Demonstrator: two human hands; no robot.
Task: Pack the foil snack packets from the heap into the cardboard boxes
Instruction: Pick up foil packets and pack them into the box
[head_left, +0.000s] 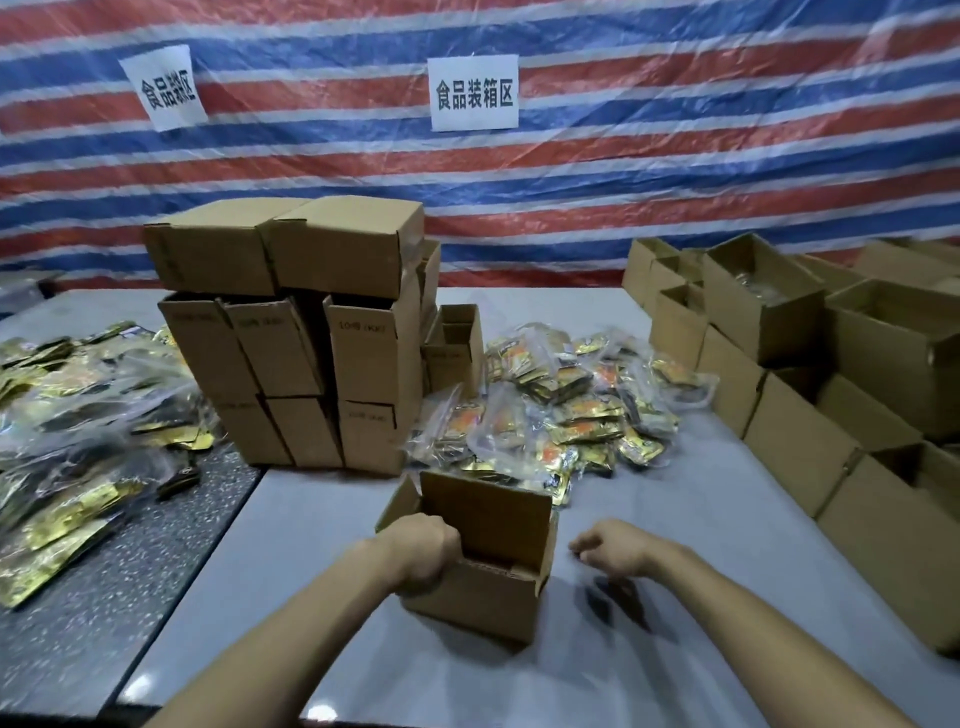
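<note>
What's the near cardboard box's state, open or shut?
Open: the cardboard box's lid flap stands upright, cavity exposed; the left hand grips its rim.

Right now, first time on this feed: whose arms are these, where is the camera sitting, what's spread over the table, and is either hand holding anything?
No machine here: these are a person's two bare arms, filmed by one wide-angle camera worn on the head, looking forward and down. The left hand grips the near left edge of an open cardboard box on the grey table. The right hand hovers beside the box, blurred. A dark smear lies under it, and I cannot tell whether that hand holds anything. Behind the box lies the heap of foil packets. A stack of boxes stands to its left, more boxes line the right edge, and a second heap lies far left.
</note>
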